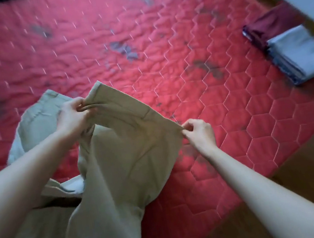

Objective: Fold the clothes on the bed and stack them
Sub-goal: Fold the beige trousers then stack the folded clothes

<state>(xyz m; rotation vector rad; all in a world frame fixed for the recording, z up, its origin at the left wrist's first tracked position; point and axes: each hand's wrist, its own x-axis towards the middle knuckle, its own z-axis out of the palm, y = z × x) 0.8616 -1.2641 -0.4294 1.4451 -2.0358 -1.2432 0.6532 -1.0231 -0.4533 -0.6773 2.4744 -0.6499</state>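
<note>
Khaki trousers (117, 162): waistband is pinched by left hand (71, 117) and right hand (199, 132), fingers closed on cloth, held taut above the bed (158, 26), likely for aligning. Beyond the right fingers, a folded stack (293, 50) is kept clear.

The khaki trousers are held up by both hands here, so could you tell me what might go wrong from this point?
1. The right hand only pinches a corner of the trousers; it might slip, spoiling the fold.
2. The legs hang over the bed edge, so they could drag towards the floor.
3. The stack sits near the far edge; adding to it carelessly could topple it.
</note>
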